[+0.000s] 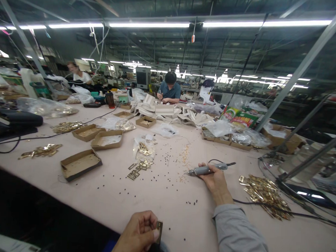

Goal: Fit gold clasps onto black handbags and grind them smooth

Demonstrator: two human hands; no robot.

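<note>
My right hand (214,177) is closed around a grey electric screwdriver (205,170), its tip pointing left over a scatter of tiny gold screws (185,156). Near the table's front edge, my left hand (140,231) pinches a small dark plate with a gold-coloured face (159,231) between thumb and fingers. Small black pieces (135,195) lie strewn over the table between and beyond my hands. Gold metal plates and frames (133,172) sit in a loose group in the middle, partly beside a clear plastic bag (145,145).
An open cardboard tray (81,166) stands at left, with smaller trays (107,139) behind it. A heap of gold metal parts (264,195) lies at right, crossed by a black cable (305,214). Across the table a person (169,90) sits behind piled white strips (164,110).
</note>
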